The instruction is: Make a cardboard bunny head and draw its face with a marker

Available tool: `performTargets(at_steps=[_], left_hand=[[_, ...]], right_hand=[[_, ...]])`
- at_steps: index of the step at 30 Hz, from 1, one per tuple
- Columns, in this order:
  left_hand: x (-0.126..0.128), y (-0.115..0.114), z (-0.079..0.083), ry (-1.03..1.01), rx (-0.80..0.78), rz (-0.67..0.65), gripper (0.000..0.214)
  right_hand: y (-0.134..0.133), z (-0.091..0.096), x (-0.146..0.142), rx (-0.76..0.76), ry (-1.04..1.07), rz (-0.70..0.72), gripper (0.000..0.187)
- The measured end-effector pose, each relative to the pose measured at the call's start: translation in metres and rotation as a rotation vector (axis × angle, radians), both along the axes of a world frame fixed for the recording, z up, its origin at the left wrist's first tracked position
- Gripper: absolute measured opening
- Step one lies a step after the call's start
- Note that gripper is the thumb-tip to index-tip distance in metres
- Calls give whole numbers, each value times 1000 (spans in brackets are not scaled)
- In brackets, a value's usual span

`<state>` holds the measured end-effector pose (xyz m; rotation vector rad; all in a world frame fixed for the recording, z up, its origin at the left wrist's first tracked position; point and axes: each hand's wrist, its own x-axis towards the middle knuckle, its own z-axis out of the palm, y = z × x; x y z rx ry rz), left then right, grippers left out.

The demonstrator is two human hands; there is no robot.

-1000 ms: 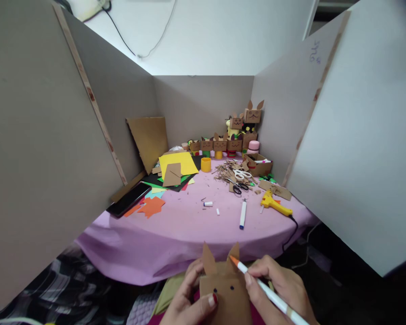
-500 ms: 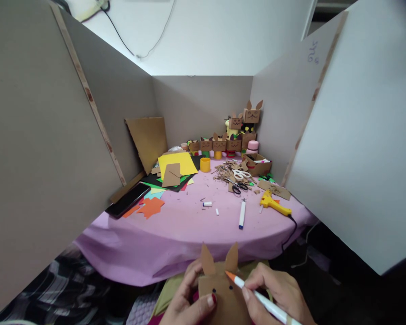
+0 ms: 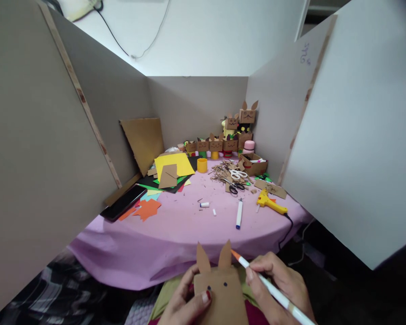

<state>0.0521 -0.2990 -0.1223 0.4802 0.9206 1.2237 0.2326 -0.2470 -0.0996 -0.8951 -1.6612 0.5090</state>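
Note:
My left hand (image 3: 187, 300) is closed on the left side of a brown cardboard box head (image 3: 223, 295), its thumb on the front face. Two pointed cardboard ears stand up from the top, and two dark eye dots are drawn on the face. In my right hand (image 3: 280, 284) is a white marker (image 3: 269, 286) with an orange tip, pinched like a pen. Its tip is close beside the right ear (image 3: 225, 256); whether it touches I cannot tell. The lower part of the box is cut off by the frame.
On the pink-covered table lie a blue-ended white marker (image 3: 239, 215), a yellow glue gun (image 3: 270, 203), scissors (image 3: 237, 186), cardboard scraps (image 3: 221, 170), coloured paper (image 3: 186, 164) and a phone (image 3: 123, 203). Several cardboard animal figures (image 3: 216, 144) stand at the back. Grey panels (image 3: 199, 99) enclose the table.
The marker tip has moved from the base of the right ear up to beside its outer edge. The camera view has shifted slightly, and my left hand keeps its hold.

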Motion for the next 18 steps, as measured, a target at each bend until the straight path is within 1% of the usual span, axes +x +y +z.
performTargets(at_steps=[4,12,18], left_hand=[[0,3,-1,18,-31,12,67],[0,4,1,138,-12,77,64],[0,9,-8,93,128,128,67]], right_hand=[[1,0,1,-8,-43,17,15],[4,-7,1,-59,-44,28,16],[5,-12,0,-143,-8,46,19]])
